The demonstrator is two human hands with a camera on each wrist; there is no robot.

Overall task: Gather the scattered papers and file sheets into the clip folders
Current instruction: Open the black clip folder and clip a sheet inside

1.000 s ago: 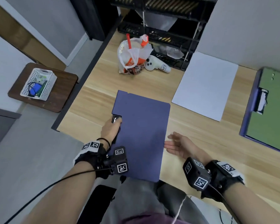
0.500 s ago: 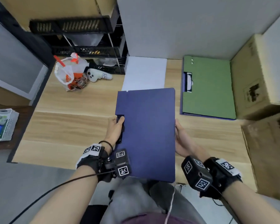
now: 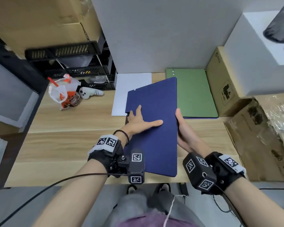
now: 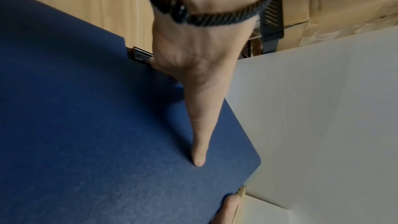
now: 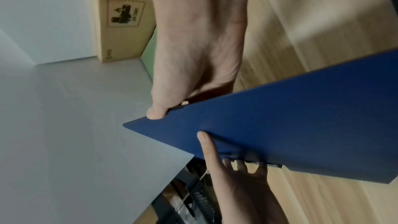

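Observation:
I hold a closed dark blue clip folder (image 3: 156,128) with both hands, its far end tilted up over the desk. My left hand (image 3: 141,118) grips its left edge by the metal clip (image 4: 141,55), with the thumb (image 4: 199,142) stretched flat across the cover. My right hand (image 3: 180,125) holds the right edge, thumb (image 5: 156,112) on top and fingers hidden underneath. A green-faced clip folder (image 3: 195,95) lies flat at the back right, partly covered by the blue one. One white sheet (image 3: 129,86) lies at the back of the wooden desk (image 3: 72,145).
A plastic bag holding a cup (image 3: 64,90) and a white controller (image 3: 88,93) sit at the back left, in front of black racks (image 3: 72,63). Cardboard boxes (image 3: 223,82) line the desk's right side. A grey partition (image 3: 154,38) closes the back.
The blue folder has risen off the desk and gone forward and right, over the green folder. My left thumb has spread onto the cover, and my right hand has closed on the right edge.

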